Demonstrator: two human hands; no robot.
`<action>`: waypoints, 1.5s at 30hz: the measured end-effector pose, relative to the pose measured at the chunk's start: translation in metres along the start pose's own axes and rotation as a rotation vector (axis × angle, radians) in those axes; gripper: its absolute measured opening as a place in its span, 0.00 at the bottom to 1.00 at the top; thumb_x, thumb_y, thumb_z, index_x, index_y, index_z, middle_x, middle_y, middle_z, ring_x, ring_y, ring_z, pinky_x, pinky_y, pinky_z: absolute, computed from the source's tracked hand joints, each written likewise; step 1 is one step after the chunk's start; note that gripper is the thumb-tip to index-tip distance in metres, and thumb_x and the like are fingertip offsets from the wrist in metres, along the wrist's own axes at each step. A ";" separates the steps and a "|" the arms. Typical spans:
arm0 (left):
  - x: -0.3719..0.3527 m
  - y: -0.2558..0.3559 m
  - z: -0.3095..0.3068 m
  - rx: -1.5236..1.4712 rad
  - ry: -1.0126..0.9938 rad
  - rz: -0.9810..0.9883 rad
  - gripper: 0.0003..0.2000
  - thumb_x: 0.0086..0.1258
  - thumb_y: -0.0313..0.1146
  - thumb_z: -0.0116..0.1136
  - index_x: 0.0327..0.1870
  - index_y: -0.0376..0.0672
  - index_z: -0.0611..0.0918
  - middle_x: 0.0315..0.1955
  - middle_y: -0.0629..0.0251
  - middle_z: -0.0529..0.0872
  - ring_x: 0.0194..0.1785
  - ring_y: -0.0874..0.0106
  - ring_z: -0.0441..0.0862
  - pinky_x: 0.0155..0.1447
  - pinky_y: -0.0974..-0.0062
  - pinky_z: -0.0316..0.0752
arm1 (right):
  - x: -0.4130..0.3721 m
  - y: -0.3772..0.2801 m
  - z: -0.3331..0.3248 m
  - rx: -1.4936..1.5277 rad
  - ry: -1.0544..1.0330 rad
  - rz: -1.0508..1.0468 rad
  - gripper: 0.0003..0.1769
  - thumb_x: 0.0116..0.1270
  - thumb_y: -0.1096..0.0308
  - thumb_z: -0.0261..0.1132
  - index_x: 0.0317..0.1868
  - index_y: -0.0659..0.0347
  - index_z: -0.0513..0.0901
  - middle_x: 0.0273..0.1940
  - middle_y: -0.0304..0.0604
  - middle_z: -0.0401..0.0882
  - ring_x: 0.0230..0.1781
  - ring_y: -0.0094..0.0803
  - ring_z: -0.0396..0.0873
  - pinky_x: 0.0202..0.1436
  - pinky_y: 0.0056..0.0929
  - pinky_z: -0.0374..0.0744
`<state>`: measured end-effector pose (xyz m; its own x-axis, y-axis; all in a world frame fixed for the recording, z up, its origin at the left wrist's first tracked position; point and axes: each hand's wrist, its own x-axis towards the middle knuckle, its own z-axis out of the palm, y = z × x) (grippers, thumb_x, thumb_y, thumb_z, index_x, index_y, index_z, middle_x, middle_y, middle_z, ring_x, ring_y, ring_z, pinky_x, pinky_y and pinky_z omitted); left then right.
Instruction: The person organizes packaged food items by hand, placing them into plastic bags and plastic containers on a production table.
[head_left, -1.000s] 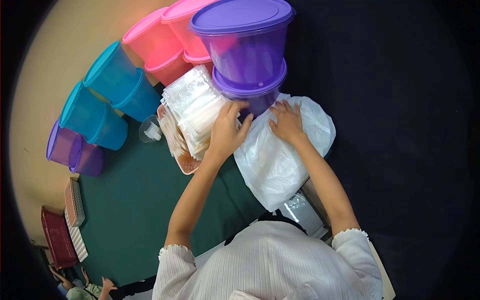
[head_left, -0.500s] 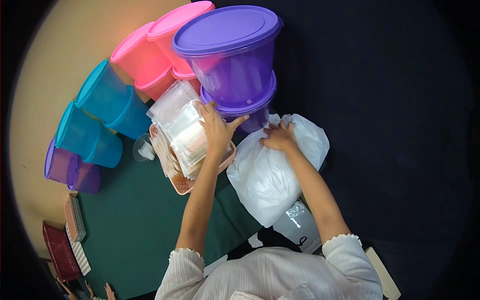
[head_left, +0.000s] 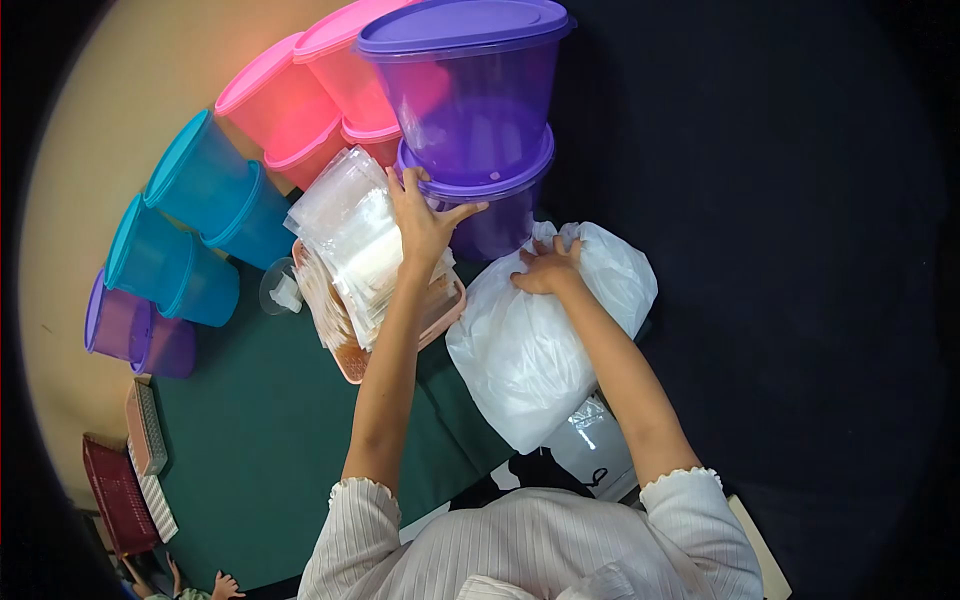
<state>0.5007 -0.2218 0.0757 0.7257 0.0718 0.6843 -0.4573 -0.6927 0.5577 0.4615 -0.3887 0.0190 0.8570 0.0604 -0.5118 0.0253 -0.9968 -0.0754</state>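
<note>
My left hand (head_left: 426, 222) is over the right side of a stack of clear plastic packets (head_left: 345, 215), thumb and fingers spread apart, close to the lower purple tub (head_left: 497, 226). The packets lie in a pink basket (head_left: 442, 322), their top ends sticking out over its far rim. To the right, my right hand (head_left: 548, 268) is on the top of a bulky white plastic bag (head_left: 530, 350), its fingers bent into the gathered film. What the bag contains is hidden.
A lidded purple tub (head_left: 470, 110) stands on the lower one. Pink tubs (head_left: 285, 105) and teal tubs (head_left: 200, 175) are stacked leftward. A small clear cup (head_left: 282, 287) is beside the basket. Maroon basket (head_left: 120, 495) and another person's hand (head_left: 226, 586) appear at lower left.
My left hand has moved slightly farther forward over the packets, toward the purple tubs. My right hand stays on the bag. The whole view has shifted a little.
</note>
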 end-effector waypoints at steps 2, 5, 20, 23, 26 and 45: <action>0.003 -0.002 0.001 -0.002 -0.009 -0.014 0.34 0.31 0.40 0.77 0.38 0.34 0.69 0.37 0.57 0.68 0.41 0.62 0.70 0.47 0.67 0.67 | 0.002 -0.002 -0.001 -0.016 -0.011 0.014 0.36 0.57 0.40 0.44 0.66 0.41 0.57 0.69 0.35 0.45 0.71 0.39 0.35 0.65 0.56 0.29; 0.003 -0.006 0.003 -0.011 -0.006 -0.011 0.34 0.31 0.39 0.77 0.38 0.34 0.69 0.37 0.58 0.68 0.42 0.62 0.69 0.47 0.68 0.66 | 0.004 -0.002 0.001 -0.030 -0.015 0.008 0.36 0.58 0.40 0.44 0.67 0.39 0.56 0.70 0.36 0.44 0.71 0.39 0.35 0.65 0.56 0.29; -0.007 0.001 -0.005 -0.122 0.008 -0.127 0.38 0.28 0.43 0.78 0.40 0.34 0.68 0.46 0.43 0.66 0.55 0.48 0.63 0.59 0.57 0.58 | 0.015 -0.001 0.008 -0.001 0.023 -0.012 0.34 0.60 0.47 0.42 0.67 0.45 0.53 0.69 0.36 0.45 0.71 0.35 0.37 0.66 0.52 0.28; -0.011 -0.004 -0.001 -0.114 0.016 -0.166 0.38 0.28 0.43 0.78 0.40 0.34 0.67 0.48 0.42 0.64 0.56 0.47 0.61 0.60 0.58 0.58 | 0.016 -0.001 0.008 0.045 0.066 0.041 0.36 0.58 0.51 0.47 0.66 0.54 0.53 0.67 0.39 0.51 0.70 0.36 0.39 0.67 0.51 0.30; -0.016 -0.005 0.000 -0.122 0.026 -0.144 0.39 0.29 0.43 0.78 0.41 0.34 0.66 0.51 0.40 0.61 0.58 0.46 0.60 0.61 0.58 0.57 | 0.015 0.000 0.008 0.087 0.100 0.036 0.39 0.56 0.52 0.51 0.65 0.59 0.52 0.64 0.42 0.57 0.69 0.37 0.42 0.67 0.51 0.31; -0.048 0.035 -0.023 0.243 -0.113 -0.153 0.50 0.39 0.48 0.72 0.56 0.25 0.54 0.58 0.27 0.44 0.64 0.39 0.47 0.64 0.56 0.51 | -0.037 0.044 -0.008 0.881 0.786 -0.613 0.19 0.51 0.71 0.64 0.44 0.64 0.73 0.50 0.49 0.71 0.53 0.44 0.68 0.53 0.30 0.68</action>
<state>0.4383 -0.2329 0.0730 0.8353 0.1181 0.5370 -0.2114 -0.8325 0.5120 0.4346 -0.4355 0.0414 0.9016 0.1422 0.4085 0.4277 -0.4348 -0.7925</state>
